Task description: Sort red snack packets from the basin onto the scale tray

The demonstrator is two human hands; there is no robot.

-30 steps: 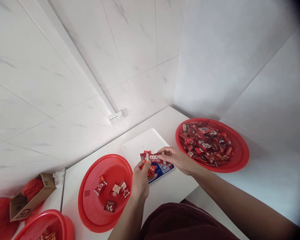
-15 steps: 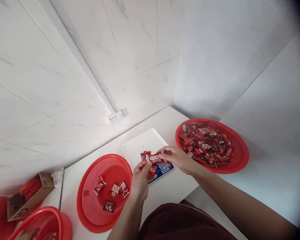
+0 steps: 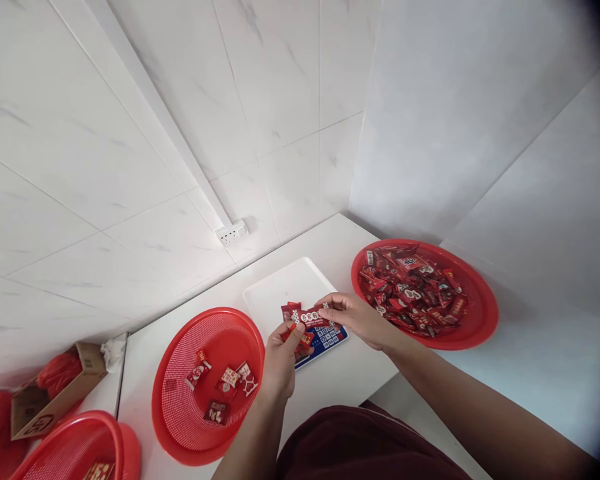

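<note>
Both my hands meet over the lower edge of a white weighing scale with a blue keypad (image 3: pixel 325 339). My left hand (image 3: pixel 283 357) is closed around several small red candy packets (image 3: pixel 305 341). Between my two hands stretches a red candy packet with white round lettering (image 3: pixel 310 317), its left end in my left fingers. My right hand (image 3: pixel 353 317) pinches the right end of that same packet. The scale's white platform (image 3: pixel 280 283) lies behind the hands. How many packets the left palm holds is hidden.
To the right stands a red basket (image 3: pixel 487 300) heaped with red candy packets. A red mesh basket (image 3: pixel 173 427) with several packets is at my left. Farther left are another red basket (image 3: pixel 130 447) and a cardboard box (image 3: pixel 93 363) holding red plastic. A wall socket (image 3: pixel 231 233) sits behind the table.
The hands hold almost the same pose; the lettered packet has turned slightly between them. The view has shifted a little, showing more of the contents in the lower-left basket.
</note>
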